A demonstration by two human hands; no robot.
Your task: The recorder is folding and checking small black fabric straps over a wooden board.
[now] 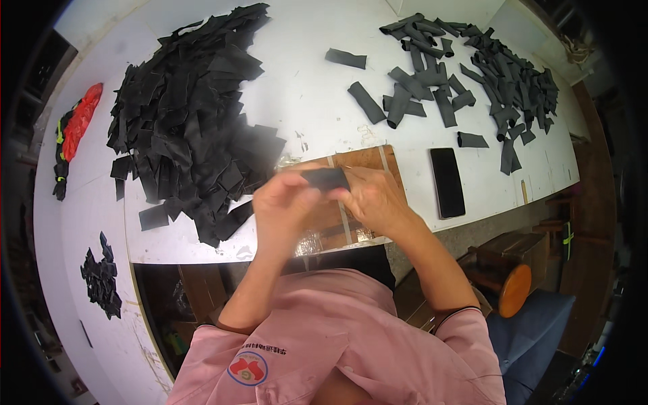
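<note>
1. Starting at far left with a red bag [82, 131], then passing a small dark pile [101, 287] nearer the body.
2. Meeting next a broad heap of flat black pieces [185, 128], spreading over the white table [297, 81] and reaching close to the left wrist.
3. With the left hand [285, 202], pinching the left end of a short black piece [325, 178], thumb on the near side, fingers curling behind; blurring too much for telling each fingertip apart.
4. Holding that piece between both hands, above a brown board [361, 158]; running its long axis left to right, from one hand toward the other, both being about equally near; not telling whether flat or rolled.
5. With the right hand [374, 199], gripping the right end, pressing thumb and fingers together on it.
6. Finding a dark phone [447, 183] just right of the board, lying lengthwise away from the body.
7. Ending with scattered black rolls [408, 82], lying beyond the phone, thickening toward far right, well apart from both hands.
</note>
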